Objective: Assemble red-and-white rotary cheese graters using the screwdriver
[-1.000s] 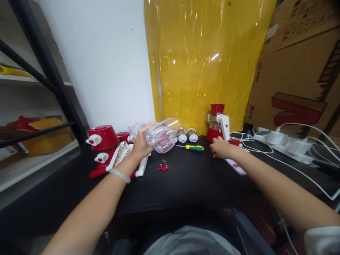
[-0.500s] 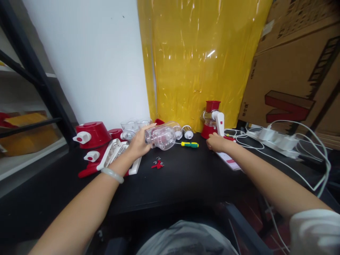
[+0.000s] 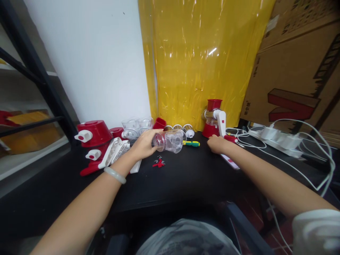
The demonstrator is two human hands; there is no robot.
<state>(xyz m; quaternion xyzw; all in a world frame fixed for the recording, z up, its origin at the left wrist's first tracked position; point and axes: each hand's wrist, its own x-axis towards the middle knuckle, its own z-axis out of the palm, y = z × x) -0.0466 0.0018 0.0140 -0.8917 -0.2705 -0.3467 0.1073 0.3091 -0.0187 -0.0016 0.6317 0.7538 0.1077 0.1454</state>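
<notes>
My left hand (image 3: 143,146) is wrapped round a clear plastic housing (image 3: 171,140) with a red part inside, held on its side just above the black table (image 3: 186,177). A pale bangle sits on that wrist. My right hand (image 3: 216,144) rests on the table with its fingers curled, beside a red and white crank handle (image 3: 231,139) and in front of an assembled red and white grinder (image 3: 214,118). What, if anything, the right hand grips is hidden. A yellow and green screwdriver (image 3: 192,143) lies between the hands. Small red screws and bits (image 3: 158,163) lie below the housing.
Red and white grinder parts (image 3: 95,141) and clear cups (image 3: 136,125) lie at the left. Small steel drums (image 3: 183,129) stand by the yellow sheet (image 3: 202,60). White power strips and cables (image 3: 281,141) spread at the right under cardboard boxes (image 3: 300,71). A black shelf frame (image 3: 34,78) stands left.
My left hand has turned the clear housing and brought it lower and to the right, nearer the screwdriver. My right hand has stayed by the grinder.
</notes>
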